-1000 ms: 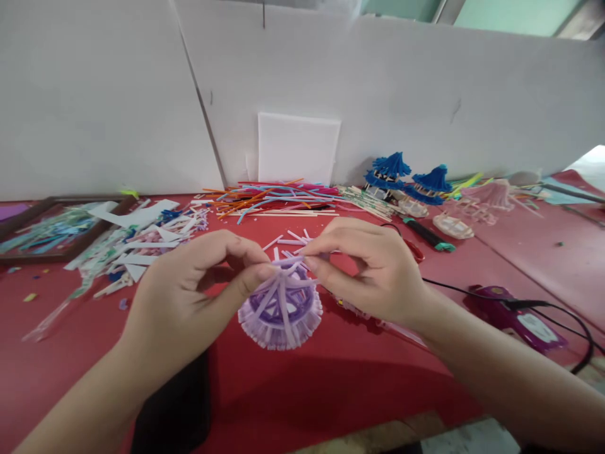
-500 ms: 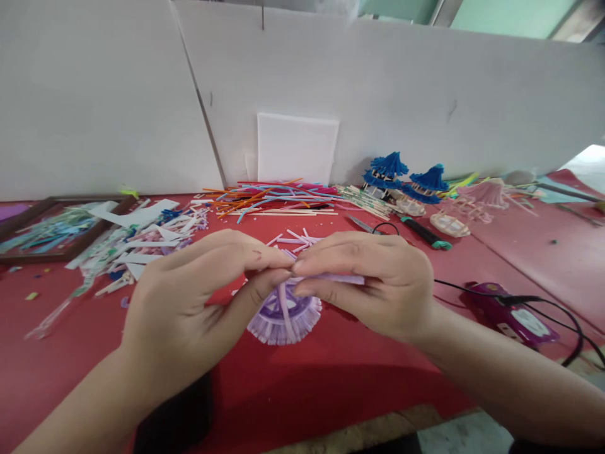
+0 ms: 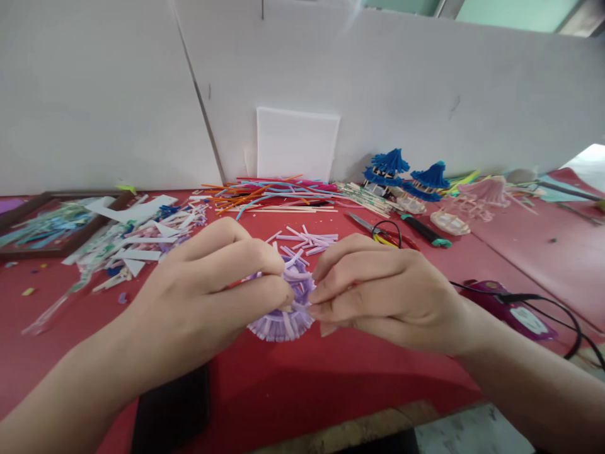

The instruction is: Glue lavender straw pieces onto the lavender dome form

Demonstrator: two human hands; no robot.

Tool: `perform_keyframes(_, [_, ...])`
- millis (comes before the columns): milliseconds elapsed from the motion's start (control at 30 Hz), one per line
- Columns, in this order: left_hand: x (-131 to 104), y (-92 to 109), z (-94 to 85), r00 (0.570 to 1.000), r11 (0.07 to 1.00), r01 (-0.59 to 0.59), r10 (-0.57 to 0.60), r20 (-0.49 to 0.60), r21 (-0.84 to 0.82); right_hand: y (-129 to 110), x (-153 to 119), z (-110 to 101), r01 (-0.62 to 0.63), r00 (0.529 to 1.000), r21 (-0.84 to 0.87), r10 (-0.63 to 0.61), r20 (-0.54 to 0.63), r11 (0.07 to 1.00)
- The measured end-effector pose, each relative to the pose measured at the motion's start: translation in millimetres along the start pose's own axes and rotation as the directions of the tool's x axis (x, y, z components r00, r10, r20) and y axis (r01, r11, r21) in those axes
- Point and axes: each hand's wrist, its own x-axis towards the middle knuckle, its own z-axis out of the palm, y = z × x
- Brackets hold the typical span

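In the middle of the head view, a round lilac and purple piece with a pleated rim [image 3: 281, 329] is partly hidden behind my fingers. A pale lilac strip [image 3: 297, 275] curves across its upper part. My left hand [image 3: 212, 271] is closed in a pinch over the left side of the piece, thumb and forefinger together. From the other side, my right hand [image 3: 387, 293] pinches with its fingertips at the right edge, where a pale strip end pokes out below. Just beyond lie loose short lilac strips [image 3: 312, 239].
Behind are coloured sticks [image 3: 278, 195], a pointed metal tool with red and yellow handles [image 3: 362, 222] and a black-and-green handle [image 3: 425, 230]. Blue roofed models [image 3: 387, 167] stand at back right. Paper scraps [image 3: 142, 243], a black flat object [image 3: 172, 410] and a magenta device [image 3: 513, 312] flank my arms.
The strip pinched between both hands above the round piece has come down against it. My hands have lowered and parted slightly, the right one moving to the right.
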Motion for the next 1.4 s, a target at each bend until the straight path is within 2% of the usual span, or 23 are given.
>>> perform_keyframes(100, [-1.1,0.1,-0.9,0.998,0.999,-0.009,0.011,0.059,-0.038,-0.2,-2.9,-8.2,0.033,0.994,-0.027,-0.03,0.109,0.999])
perform_keyframes(200, [-6.2,0.8,-0.3,0.993,0.988,0.043,-0.025,0.119,-0.149,-1.2,-3.1,-13.9,0.053,0.981,-0.004,-0.051,0.186,0.999])
perform_keyframes(367, [-14.2,0.5,0.3,0.988,0.958,0.046,-0.001,0.155,-0.284,-2.5,-1.8,-14.7,0.047,0.976,0.125,-0.071,0.203,0.991])
perform_keyframes(467, [-14.5,0.7,0.0,0.986,0.969,0.039,0.003,0.168,-0.244,-4.2,-4.9,-11.2,0.044,0.989,0.114,-0.06,0.135,0.993])
perform_keyframes(533, [-15.0,1.9,1.8,0.993,0.982,0.109,-0.1,0.066,-0.156,-6.8,-9.2,-7.8,0.049,0.999,0.035,-0.049,0.008,0.998])
perform_keyframes(567, [-15.9,3.0,3.7,0.98,0.976,0.198,-0.2,-0.005,-0.091,-8.5,-11.7,-5.8,0.041,0.997,-0.027,-0.043,-0.066,0.999])
perform_keyframes(600, [-17.2,4.3,6.3,0.947,0.949,0.313,-0.314,-0.072,-0.028,-10.2,-14.2,-3.6,0.027,0.99,-0.098,-0.04,-0.135,0.995])
perform_keyframes(667, [-21.4,7.6,13.3,0.842,0.844,0.533,-0.525,-0.121,0.05,-12.4,-18.8,1.8,-0.014,0.968,-0.237,-0.046,-0.246,0.971])
perform_keyframes(733, [-26.8,11.8,21.5,0.755,0.753,0.656,-0.652,-0.072,0.048,-12.1,-22.9,8.8,-0.034,0.942,-0.342,-0.084,-0.324,0.939])
perform_keyframes(833, [-33.7,19.1,32.4,0.695,0.696,0.718,-0.718,-0.013,-0.028,-6.9,-28.2,20.2,-0.034,0.928,-0.398,-0.119,-0.353,0.917])
perform_keyframes(1033, [-36.3,29.8,42.3,0.684,0.672,0.719,-0.729,0.01,-0.178,5.2,-33.7,37.3,-0.025,0.94,-0.389,-0.11,-0.322,0.921])
perform_keyframes(1233, [-37.6,33.8,45.5,0.638,0.605,0.738,-0.77,0.017,-0.3,12.7,-35.7,44.7,-0.057,0.95,-0.335,-0.052,-0.307,0.941])
perform_keyframes(1300, [-36.9,34.2,45.8,0.643,0.607,0.73,-0.765,0.016,-0.314,14.2,-36.8,46.0,-0.044,0.957,-0.335,-0.056,-0.284,0.941])
perform_keyframes(1400, [-34.0,33.9,45.9,0.67,0.653,0.719,-0.742,-0.012,-0.238,16.1,-37.6,48.2,-0.052,0.961,-0.349,-0.048,-0.273,0.936])
